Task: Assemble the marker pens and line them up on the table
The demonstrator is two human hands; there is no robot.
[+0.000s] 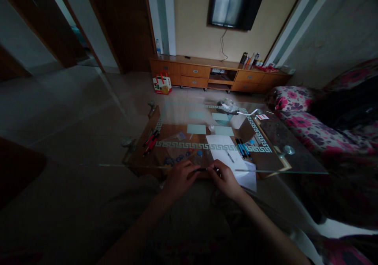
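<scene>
At the near edge of the glass table (177,156), a slim dark pen (202,169) lies level between my two hands. My left hand (182,174) pinches its left end, and the fingers of my right hand (222,175) are closed round the other end. Just past my right hand is a white sheet of paper (220,149) with a thin pen (229,156) on it. Several blue-and-black pens (242,148) lie right of the sheet. On the left side are several red-and-black pens (151,142). Small blue pieces (178,158) sit beyond my left hand.
A crumpled clear plastic bag (227,106) and a red-and-white card (262,117) rest toward the far right of the glass. A flowered sofa (307,127) stands at the right. Behind are a paper carrier bag (162,84), a wooden TV cabinet (195,71) and a wall television (236,5).
</scene>
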